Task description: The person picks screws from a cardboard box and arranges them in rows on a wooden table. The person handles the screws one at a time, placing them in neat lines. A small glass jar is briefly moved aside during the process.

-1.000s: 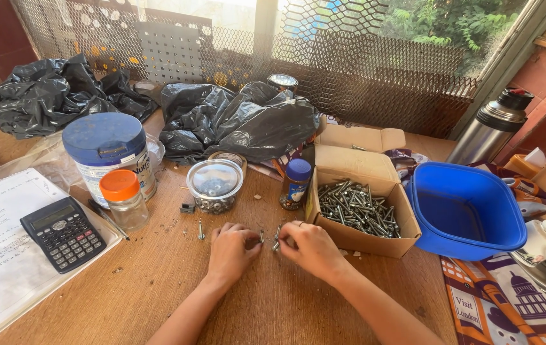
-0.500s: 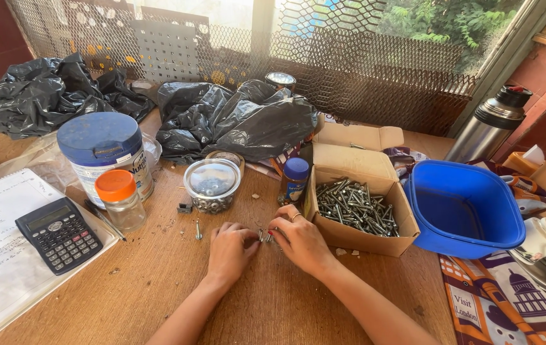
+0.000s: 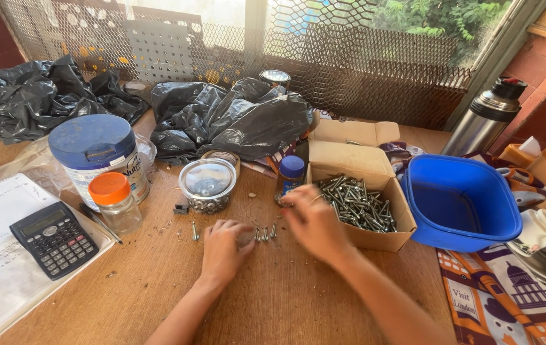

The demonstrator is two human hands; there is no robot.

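Silver metal screws (image 3: 265, 234) stood in a short row on the wooden table (image 3: 273, 300), directly between the two hands. The left hand (image 3: 224, 246) rested on the table with fingers curled loosely under; its fingertips touched the near end of the row, and whether it gripped a screw could not be told. The right hand (image 3: 314, 220) was blurred, fingers bent downward over the far end of the row; its hold could not be told either. Just beyond the right hand sat an open cardboard box (image 3: 375, 236) heaped with more screws, and past that a blue plastic tub (image 3: 461, 207). A single screw (image 3: 195, 231) lay just left of the left hand. Ahead of the left hand stood a clear round container (image 3: 207, 185), with a small blue-capped jar (image 3: 291, 176) beside it. Further left were an orange-lidded jar (image 3: 114, 201) and a calculator (image 3: 54, 238).
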